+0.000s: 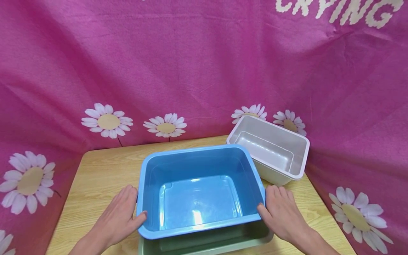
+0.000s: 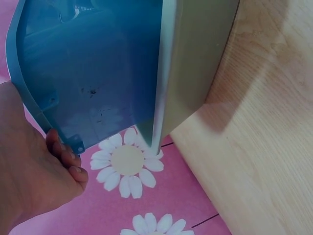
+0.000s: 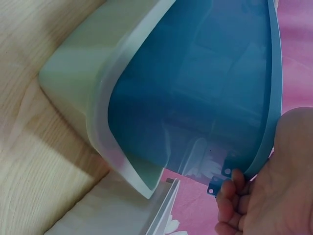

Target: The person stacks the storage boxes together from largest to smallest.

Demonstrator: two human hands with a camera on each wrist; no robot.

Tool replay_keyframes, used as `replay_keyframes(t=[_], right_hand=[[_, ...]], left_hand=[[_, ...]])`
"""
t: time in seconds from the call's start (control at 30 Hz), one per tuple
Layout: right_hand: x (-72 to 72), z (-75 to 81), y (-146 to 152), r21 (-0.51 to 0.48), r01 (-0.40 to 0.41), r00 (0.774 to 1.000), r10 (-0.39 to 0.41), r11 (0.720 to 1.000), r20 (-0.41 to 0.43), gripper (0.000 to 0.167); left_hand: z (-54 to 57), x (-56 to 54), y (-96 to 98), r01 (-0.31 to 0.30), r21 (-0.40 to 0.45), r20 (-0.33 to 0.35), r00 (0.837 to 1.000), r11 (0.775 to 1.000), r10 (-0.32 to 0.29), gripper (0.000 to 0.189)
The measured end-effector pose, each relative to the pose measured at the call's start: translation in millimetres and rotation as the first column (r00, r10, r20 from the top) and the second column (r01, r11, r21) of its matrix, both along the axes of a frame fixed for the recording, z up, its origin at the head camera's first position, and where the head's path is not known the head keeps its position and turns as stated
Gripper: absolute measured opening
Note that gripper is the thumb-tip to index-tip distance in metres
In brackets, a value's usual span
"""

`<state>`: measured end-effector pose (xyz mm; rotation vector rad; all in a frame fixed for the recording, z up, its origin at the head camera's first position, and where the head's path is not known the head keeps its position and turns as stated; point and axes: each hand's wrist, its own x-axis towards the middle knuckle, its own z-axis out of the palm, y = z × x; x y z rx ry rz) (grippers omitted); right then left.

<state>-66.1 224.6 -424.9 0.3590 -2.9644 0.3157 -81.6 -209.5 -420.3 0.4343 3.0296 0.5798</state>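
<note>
A blue plastic bin is held level by its two short sides, over a green bin. My left hand grips the left rim, thumb on top and fingers curled beneath it. On the opposite side my right hand holds the rim the same way. Both wrist views show the blue bin's lower part inside the green bin, its rim well above the green rim. The green bin stands on the table; most of its inside is hidden by the blue one.
A grey-white bin stands at the table's back right corner, just behind the blue bin. The wooden table reaches back to a pink cloth printed with daisies, which hangs at the back and both sides.
</note>
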Motion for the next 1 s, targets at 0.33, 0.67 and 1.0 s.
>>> replay_keyframes(t=[0.33, 0.67, 1.0], right_hand=[[-0.2, -5.8, 0.3, -0.022, -0.013, 0.999, 0.012, 1.000, -0.038, 0.017], [0.1, -12.7, 0.3, -0.040, -0.039, 0.996, 0.035, 0.998, -0.077, 0.017], [-0.3, -18.7, 0.1, -0.035, -0.043, 0.996, 0.040, 0.998, -0.079, 0.018]], left_hand=[[-1.7, 0.3, 2.1, -0.024, 0.005, 0.030, 0.999, 1.000, 0.023, 0.034], [-5.7, 0.8, 3.1, -0.049, 0.004, 0.087, 0.995, 0.999, 0.048, 0.039], [-9.3, 0.7, 3.2, -0.038, -0.003, 0.069, 0.997, 0.999, 0.038, 0.036]])
